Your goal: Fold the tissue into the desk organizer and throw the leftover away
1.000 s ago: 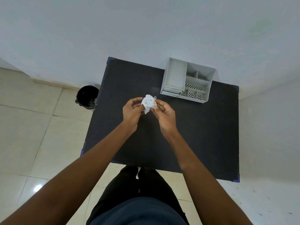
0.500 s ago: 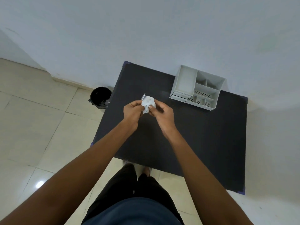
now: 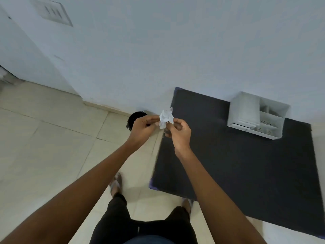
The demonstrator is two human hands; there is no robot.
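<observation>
A crumpled white tissue (image 3: pixel 166 118) is pinched between the fingertips of both hands, held in the air over the left edge of the black table (image 3: pixel 246 164). My left hand (image 3: pixel 143 128) grips its left side and my right hand (image 3: pixel 178 132) its right side. The white desk organizer (image 3: pixel 246 111) with several compartments stands at the table's far right, well away from the hands. A black waste bin (image 3: pixel 136 117) stands on the floor just behind my left hand, partly hidden by it.
A pale wall runs behind the table and bin, with a switch plate (image 3: pixel 52 12) high on the left. Beige floor tiles (image 3: pixel 52 138) spread to the left. My legs and sandalled feet (image 3: pixel 116 184) stand beside the table's near left corner.
The view has swung left and my body has shifted that way. Both hands, still holding the tissue, moved from above the table's middle to its left edge, close to the bin.
</observation>
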